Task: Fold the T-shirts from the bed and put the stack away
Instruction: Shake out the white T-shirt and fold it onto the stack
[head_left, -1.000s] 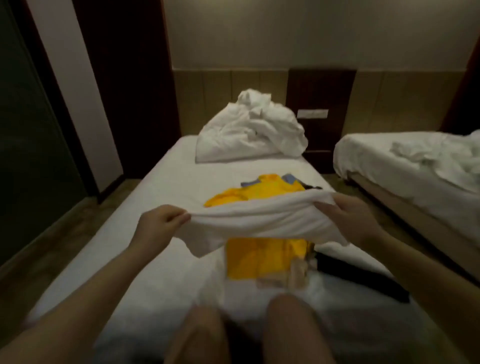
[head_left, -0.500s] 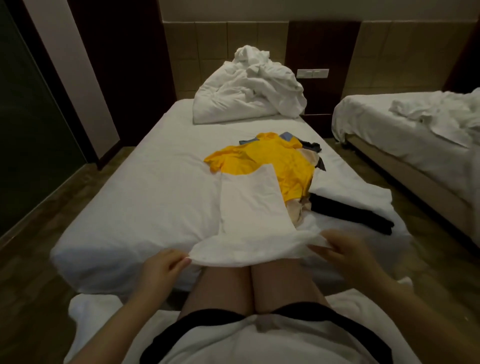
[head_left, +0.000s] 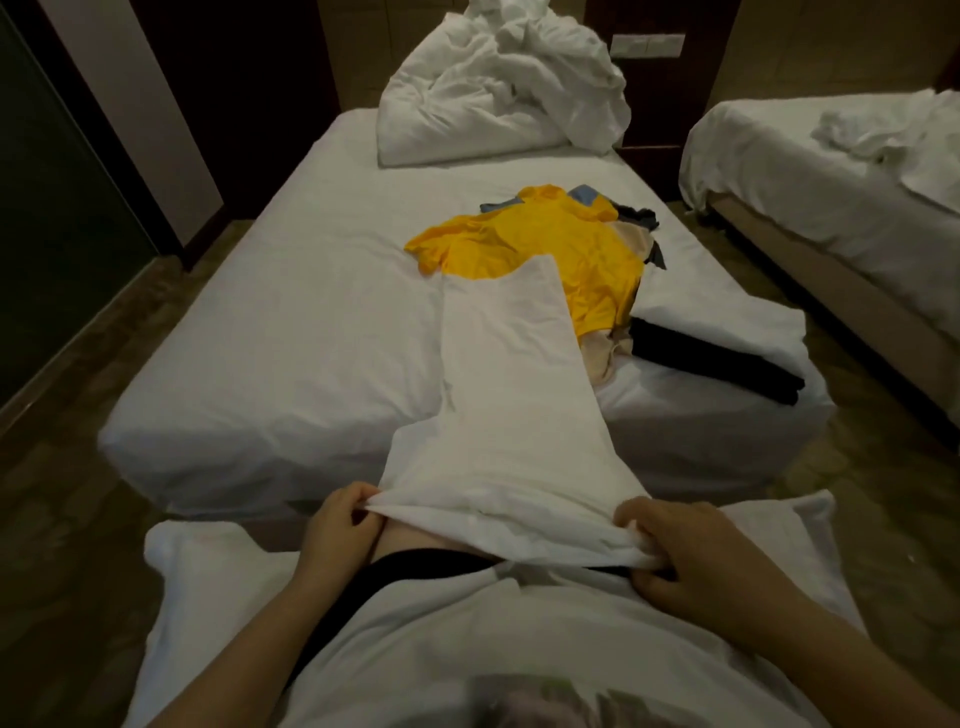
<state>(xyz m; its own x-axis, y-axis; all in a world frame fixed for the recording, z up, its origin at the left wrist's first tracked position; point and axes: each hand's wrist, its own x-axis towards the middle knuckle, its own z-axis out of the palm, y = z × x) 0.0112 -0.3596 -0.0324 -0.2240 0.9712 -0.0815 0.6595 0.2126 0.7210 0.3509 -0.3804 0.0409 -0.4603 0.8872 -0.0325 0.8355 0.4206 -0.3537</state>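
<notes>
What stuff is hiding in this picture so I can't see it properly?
All in the head view:
- Pile of clothes: mostly covered by the yellow T-shirt; only the edges peek out.
- Right hand: its fingertips are buried in the white T-shirt.
- Second bed: cut off by the right edge.
- Print on the worn shirt: blurred and cut off by the bottom edge.

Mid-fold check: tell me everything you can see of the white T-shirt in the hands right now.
The white T-shirt is plain, thin, soft-looking cloth, folded into a long narrow strip with few creases. It stretches from the person's lap across the foot of the bed, and its far end lies on the yellow shirt. The near edge is bunched: the left hand pinches its left corner and the right hand grips its right corner.
</notes>
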